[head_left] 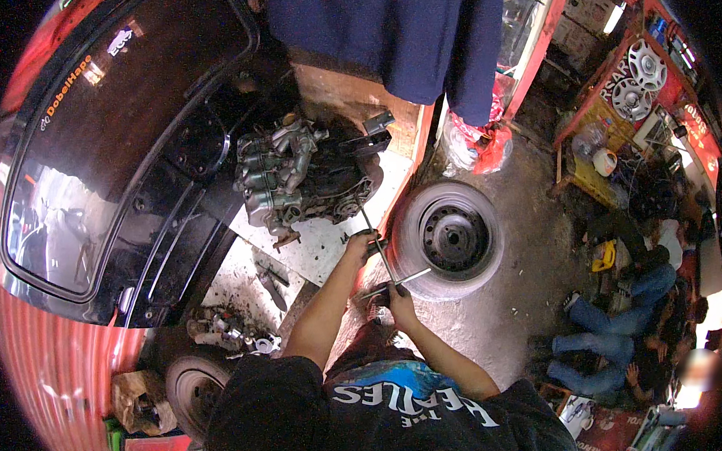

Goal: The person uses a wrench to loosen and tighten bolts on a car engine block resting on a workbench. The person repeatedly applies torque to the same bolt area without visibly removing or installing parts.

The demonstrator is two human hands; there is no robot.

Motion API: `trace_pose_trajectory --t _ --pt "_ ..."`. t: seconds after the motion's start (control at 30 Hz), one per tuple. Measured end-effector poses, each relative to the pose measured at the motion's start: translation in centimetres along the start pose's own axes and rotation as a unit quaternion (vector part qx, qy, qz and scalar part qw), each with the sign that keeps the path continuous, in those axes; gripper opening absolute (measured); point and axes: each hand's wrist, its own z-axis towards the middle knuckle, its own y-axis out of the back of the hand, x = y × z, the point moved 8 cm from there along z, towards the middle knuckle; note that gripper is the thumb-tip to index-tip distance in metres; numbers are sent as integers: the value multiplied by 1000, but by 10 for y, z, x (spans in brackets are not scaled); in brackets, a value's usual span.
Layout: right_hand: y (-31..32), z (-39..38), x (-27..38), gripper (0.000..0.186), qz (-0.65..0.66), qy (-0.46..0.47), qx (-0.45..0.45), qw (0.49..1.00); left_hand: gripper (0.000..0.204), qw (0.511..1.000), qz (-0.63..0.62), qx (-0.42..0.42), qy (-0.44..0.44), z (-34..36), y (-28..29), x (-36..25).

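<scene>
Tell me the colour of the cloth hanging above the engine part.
Dark navy blue cloth, plain with no pattern, best seen at the top of the head view.

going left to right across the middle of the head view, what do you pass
Open car hatch with glass → engine block → left hand → wheel lying flat → people sitting on the floor

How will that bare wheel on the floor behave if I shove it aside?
The bare wheel looks like a steel rim inside a tyre, so it is probably heavy for its size. It lies flat on the rough concrete floor, so it should drag and scrape rather than roll. Tipping seems unlikely, and the rubber would probably grip.
</scene>
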Motion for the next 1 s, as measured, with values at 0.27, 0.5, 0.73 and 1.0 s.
trace_pose_trajectory --t 0.27,0.5,0.73,1.0 --pt "41 -15 17 41 -281 13 -72 957 25 998 64 1 3 3 15 -4" --pt "4 7 40 36 -326 184 -41 927 26 998 53 3 -12 9 13 -2" --pt "54 -24 14 49 -203 0 -143 969 27 998 60 3 -11 12 11 -6" --pt "20 49 18 46 -301 51 -60 950 27 998 54 -20 -24 17 8 -2"
